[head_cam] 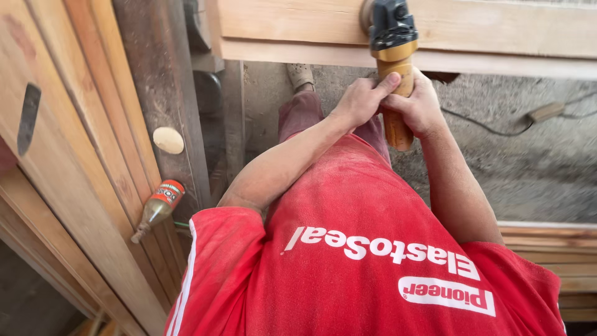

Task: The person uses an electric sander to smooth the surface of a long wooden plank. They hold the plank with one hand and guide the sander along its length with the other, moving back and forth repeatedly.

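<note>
Both my hands hold an orange power tool (395, 74) with a dark head, a grinder or sander. The head presses against a pale wooden board (497, 31) that runs across the top of the view. My left hand (359, 99) wraps the orange handle from the left, its forefinger stretched along the body. My right hand (421, 109) grips the same handle from the right. My red shirt (348, 249) fills the lower half of the view.
Long wooden planks (74, 155) lean at the left, with a small glue bottle (158, 208) and a round wooden disc (168, 140) lying on them. A cable (491, 127) trails over the dusty concrete floor. More boards (547, 249) are stacked at lower right. My shoe (300, 74) shows below the board.
</note>
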